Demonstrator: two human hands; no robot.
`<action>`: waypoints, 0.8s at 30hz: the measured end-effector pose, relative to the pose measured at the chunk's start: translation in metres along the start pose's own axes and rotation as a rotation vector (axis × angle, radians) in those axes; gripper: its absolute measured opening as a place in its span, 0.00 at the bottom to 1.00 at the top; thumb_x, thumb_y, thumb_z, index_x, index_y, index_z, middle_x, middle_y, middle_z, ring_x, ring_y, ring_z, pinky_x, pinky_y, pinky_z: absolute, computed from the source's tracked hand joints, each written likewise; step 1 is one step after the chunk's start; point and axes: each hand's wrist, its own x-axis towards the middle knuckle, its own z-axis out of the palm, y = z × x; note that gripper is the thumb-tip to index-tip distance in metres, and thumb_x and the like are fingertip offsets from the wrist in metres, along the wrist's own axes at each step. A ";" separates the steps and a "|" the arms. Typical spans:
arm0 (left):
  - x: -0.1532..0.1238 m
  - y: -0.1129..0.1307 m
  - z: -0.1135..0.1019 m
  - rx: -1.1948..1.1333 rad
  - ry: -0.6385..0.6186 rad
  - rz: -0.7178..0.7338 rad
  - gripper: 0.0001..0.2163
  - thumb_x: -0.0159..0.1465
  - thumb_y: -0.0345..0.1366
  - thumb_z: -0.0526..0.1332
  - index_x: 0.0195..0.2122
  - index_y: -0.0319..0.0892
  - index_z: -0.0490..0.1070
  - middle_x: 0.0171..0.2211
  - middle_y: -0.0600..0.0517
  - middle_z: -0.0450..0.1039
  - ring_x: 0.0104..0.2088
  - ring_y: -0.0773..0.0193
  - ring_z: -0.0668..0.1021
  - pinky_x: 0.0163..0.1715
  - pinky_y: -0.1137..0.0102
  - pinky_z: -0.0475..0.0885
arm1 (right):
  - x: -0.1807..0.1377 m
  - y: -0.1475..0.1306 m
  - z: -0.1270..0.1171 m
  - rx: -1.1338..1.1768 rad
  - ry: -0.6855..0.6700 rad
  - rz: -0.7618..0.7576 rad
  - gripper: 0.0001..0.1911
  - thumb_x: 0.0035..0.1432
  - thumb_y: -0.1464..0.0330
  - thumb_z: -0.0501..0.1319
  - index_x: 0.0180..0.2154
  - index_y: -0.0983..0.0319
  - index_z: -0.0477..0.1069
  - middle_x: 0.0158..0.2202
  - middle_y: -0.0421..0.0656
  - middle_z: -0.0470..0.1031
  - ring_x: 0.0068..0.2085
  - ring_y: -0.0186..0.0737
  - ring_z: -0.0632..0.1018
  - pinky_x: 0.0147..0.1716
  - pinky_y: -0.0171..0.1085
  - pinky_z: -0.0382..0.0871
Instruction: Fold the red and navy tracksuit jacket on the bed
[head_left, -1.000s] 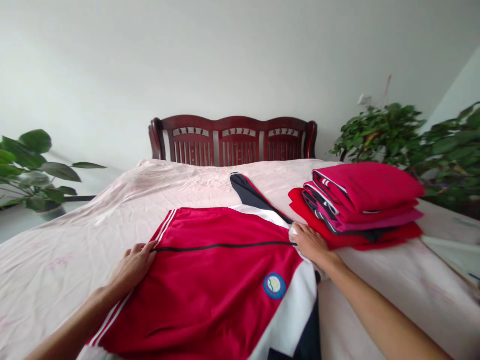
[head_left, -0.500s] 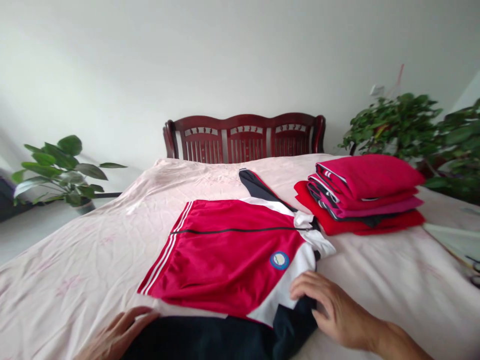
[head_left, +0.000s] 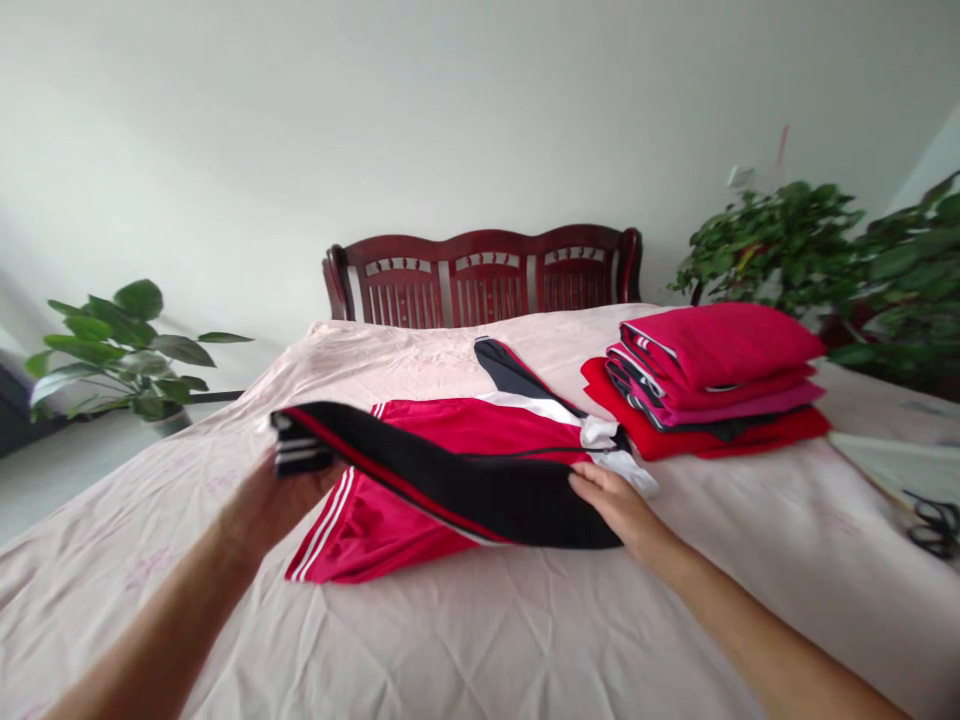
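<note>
A red jacket (head_left: 450, 470) with white stripes is spread near the middle of a bed (head_left: 480, 630) covered by a pale pink sheet. Its black sleeve (head_left: 450, 480) is lifted across the red front and is held at both ends. The striped cuff end is gripped by the left hand (head_left: 274, 500), whose fingers are closed around it above the jacket's left edge. The other end is pinched by the right hand (head_left: 611, 500), which rests close to the white collar at the jacket's right side. A second dark sleeve (head_left: 506, 370) is seen lying flat on the sheet beyond the jacket. A stack of folded red clothes (head_left: 712, 385) is set on the bed to the right, just beside the collar. Scissors (head_left: 934, 525) lie at the far right edge. A dark wooden headboard (head_left: 484, 275) stands at the far end, with potted plants (head_left: 127, 350) at either side.
</note>
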 end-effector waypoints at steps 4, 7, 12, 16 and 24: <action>0.014 -0.031 0.003 -0.250 -0.005 -0.149 0.33 0.67 0.56 0.52 0.67 0.42 0.58 0.60 0.41 0.73 0.58 0.49 0.76 0.56 0.55 0.74 | 0.010 0.021 -0.007 -0.220 0.352 -0.024 0.19 0.60 0.62 0.54 0.50 0.60 0.70 0.47 0.49 0.78 0.46 0.47 0.79 0.49 0.45 0.72; -0.012 -0.075 -0.009 0.033 -0.155 -0.163 0.35 0.56 0.56 0.66 0.62 0.44 0.67 0.59 0.42 0.74 0.60 0.46 0.74 0.58 0.55 0.73 | -0.025 0.040 -0.005 -0.438 0.369 -0.242 0.14 0.63 0.62 0.54 0.46 0.58 0.72 0.45 0.48 0.78 0.44 0.46 0.78 0.47 0.44 0.72; -0.060 -0.128 -0.016 0.571 -0.242 0.182 0.27 0.54 0.41 0.67 0.57 0.52 0.73 0.58 0.48 0.75 0.60 0.49 0.75 0.61 0.59 0.70 | -0.073 0.050 0.008 -0.786 0.278 -0.455 0.16 0.60 0.68 0.60 0.49 0.55 0.73 0.47 0.46 0.78 0.48 0.49 0.76 0.50 0.46 0.69; -0.067 -0.134 -0.005 0.851 -0.154 0.402 0.19 0.61 0.33 0.59 0.53 0.53 0.75 0.56 0.50 0.76 0.55 0.55 0.78 0.56 0.63 0.73 | -0.057 0.047 0.018 -0.950 0.265 -0.515 0.28 0.56 0.77 0.57 0.58 0.58 0.69 0.53 0.46 0.76 0.52 0.49 0.74 0.53 0.46 0.65; -0.041 -0.115 -0.043 1.101 -0.025 0.825 0.09 0.68 0.33 0.56 0.44 0.47 0.74 0.43 0.52 0.81 0.42 0.60 0.81 0.52 0.62 0.71 | -0.032 0.052 -0.007 -0.972 0.287 -0.595 0.23 0.50 0.85 0.51 0.39 0.59 0.76 0.35 0.42 0.78 0.40 0.43 0.75 0.42 0.40 0.65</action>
